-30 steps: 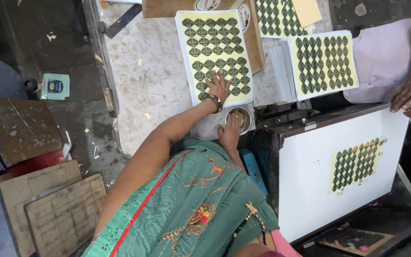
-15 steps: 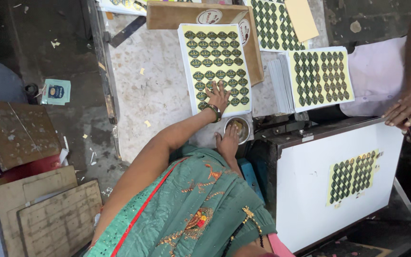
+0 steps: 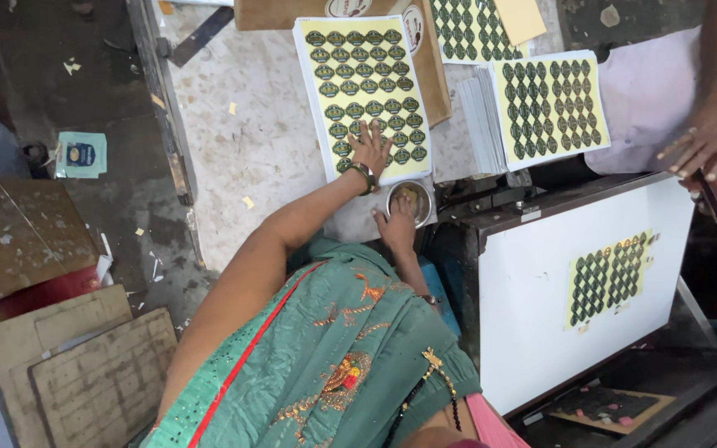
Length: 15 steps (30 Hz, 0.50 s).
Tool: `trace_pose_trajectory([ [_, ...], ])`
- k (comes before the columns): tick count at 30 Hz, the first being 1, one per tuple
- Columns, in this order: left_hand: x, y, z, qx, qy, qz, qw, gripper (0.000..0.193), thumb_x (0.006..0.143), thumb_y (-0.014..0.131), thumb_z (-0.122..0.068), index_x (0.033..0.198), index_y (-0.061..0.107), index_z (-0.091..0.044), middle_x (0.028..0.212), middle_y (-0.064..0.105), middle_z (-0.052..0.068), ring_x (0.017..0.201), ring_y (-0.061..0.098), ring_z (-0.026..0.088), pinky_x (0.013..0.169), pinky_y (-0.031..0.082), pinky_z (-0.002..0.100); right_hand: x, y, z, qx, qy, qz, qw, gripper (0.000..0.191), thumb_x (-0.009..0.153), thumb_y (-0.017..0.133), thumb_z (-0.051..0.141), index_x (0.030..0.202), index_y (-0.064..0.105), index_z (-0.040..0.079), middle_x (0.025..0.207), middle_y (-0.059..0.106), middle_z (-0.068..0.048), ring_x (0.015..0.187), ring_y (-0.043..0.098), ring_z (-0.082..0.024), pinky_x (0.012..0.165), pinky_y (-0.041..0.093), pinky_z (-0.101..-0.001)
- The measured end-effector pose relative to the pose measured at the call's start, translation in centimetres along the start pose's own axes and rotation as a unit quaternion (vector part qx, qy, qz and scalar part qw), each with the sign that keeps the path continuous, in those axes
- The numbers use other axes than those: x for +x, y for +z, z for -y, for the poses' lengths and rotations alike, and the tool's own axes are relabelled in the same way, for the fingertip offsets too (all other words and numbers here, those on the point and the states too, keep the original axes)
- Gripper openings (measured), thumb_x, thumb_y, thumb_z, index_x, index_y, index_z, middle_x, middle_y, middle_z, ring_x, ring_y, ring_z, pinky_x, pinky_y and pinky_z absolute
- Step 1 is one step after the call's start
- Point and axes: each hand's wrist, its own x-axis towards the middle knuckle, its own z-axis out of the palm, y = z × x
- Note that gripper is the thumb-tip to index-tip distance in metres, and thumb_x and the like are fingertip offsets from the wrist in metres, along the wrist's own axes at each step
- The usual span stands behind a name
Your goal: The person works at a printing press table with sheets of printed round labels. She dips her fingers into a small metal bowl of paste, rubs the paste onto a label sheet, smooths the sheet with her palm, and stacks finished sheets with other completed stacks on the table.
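Observation:
My left hand (image 3: 371, 148), a dark band on its wrist, lies flat with fingers spread on the lower edge of a yellow sheet (image 3: 363, 83) printed with rows of dark oval labels. That sheet lies on a speckled stone table (image 3: 259, 141). My right hand (image 3: 397, 228) rests at a small steel bowl (image 3: 409, 197) just below the sheet, its fingertips dipped over the rim. What the fingertips touch inside the bowl is hidden. My green embroidered garment (image 3: 317, 357) fills the lower middle.
A stack of similar label sheets (image 3: 545, 108) lies to the right, another sheet (image 3: 470, 29) behind it. A white board (image 3: 541, 290) carries a dark label sheet (image 3: 607, 278). Another person's hand (image 3: 701, 145) rests at the right edge. Wooden boards (image 3: 85, 373) lie on the floor at left.
My left hand stays pressed on the sheet and my right hand stays at the bowl. The other person's hand has shifted slightly along the right edge. The view has shifted a little.

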Motion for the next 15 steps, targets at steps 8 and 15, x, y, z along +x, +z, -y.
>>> trace_pose_trajectory([
  [8, -0.5, 3.0, 2.6, -0.255, 0.021, -0.125, 0.959, 0.1, 0.073, 0.086, -0.051, 0.149, 0.043, -0.002, 0.162, 0.022, 0.029, 0.152, 0.015, 0.05, 0.121, 0.019, 0.063, -0.4, 0.1, -0.1, -0.061, -0.018, -0.017, 0.998, 0.09, 0.09, 0.068, 0.052, 0.143, 0.044, -0.016, 0.153, 0.036, -0.041, 0.144, 0.032, -0.054, 0.117, 0.025, -0.0563],
  [15, -3.7, 6.7, 1.1, -0.399, 0.066, -0.312, 0.859, 0.072, 0.077, 0.083, -0.028, 0.138, 0.057, -0.001, 0.144, 0.05, 0.024, 0.139, 0.041, 0.046, 0.118, 0.037, 0.05, 0.9, 0.1, -0.3, -0.085, 0.018, 0.05, 0.995, 0.087, 0.092, 0.061, 0.062, 0.14, 0.051, -0.01, 0.151, 0.042, -0.035, 0.144, 0.034, -0.049, 0.116, 0.026, -0.0568],
])
